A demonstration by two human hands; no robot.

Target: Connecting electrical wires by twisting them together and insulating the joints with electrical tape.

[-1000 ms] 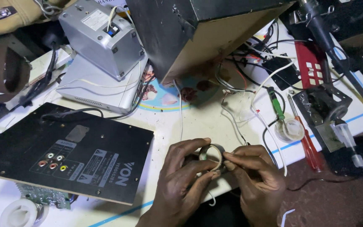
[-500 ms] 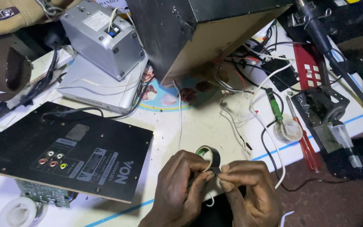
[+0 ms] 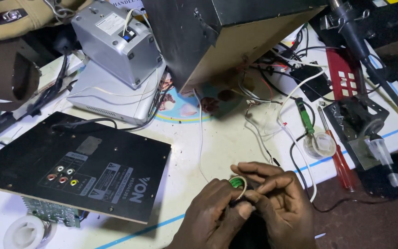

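Worktop [image 3: 236, 138]: white sheet, crowded. Largest item is the dark speaker cabinet [image 3: 222, 37], tipped at the far edge with its open underside toward you and loose wires [image 3: 272, 99] spilling out; keep your elbows low so you do not drag them. To your left lies the black back panel [image 3: 74, 166], face up, coloured sockets showing, a green circuit board [image 3: 51, 213] poking out under its near edge. Behind it sits a silver box [image 3: 116, 39] on a flat silver unit [image 3: 116, 99]. To your right: a red-handled screwdriver [image 3: 339, 152], a green-handled tool [image 3: 306, 117], a small round pot [image 3: 319, 145], all near but apart from your hands. A white tape roll [image 3: 24, 233] lies at the near left corner. The thing in hand is the small roll of tape [image 3: 238, 183], pale rim and green inside, held just above the near edge of the worktop. Your left hand [image 3: 213, 212] is curled closed around its lower side, thumb pressed at the rim. Your right hand [image 3: 279, 203] is pinched nearly shut on the rim from the other side, fingertips meeting the left thumb; whether a free tape end sits between them cannot be told. Judgement: hold the roll steady with the left, pick at the edge with one nail of the right, peel slowly and flat so the strip does not fold on itself, and stay clear of the thin white wire [image 3: 201, 138] running toward your hands.
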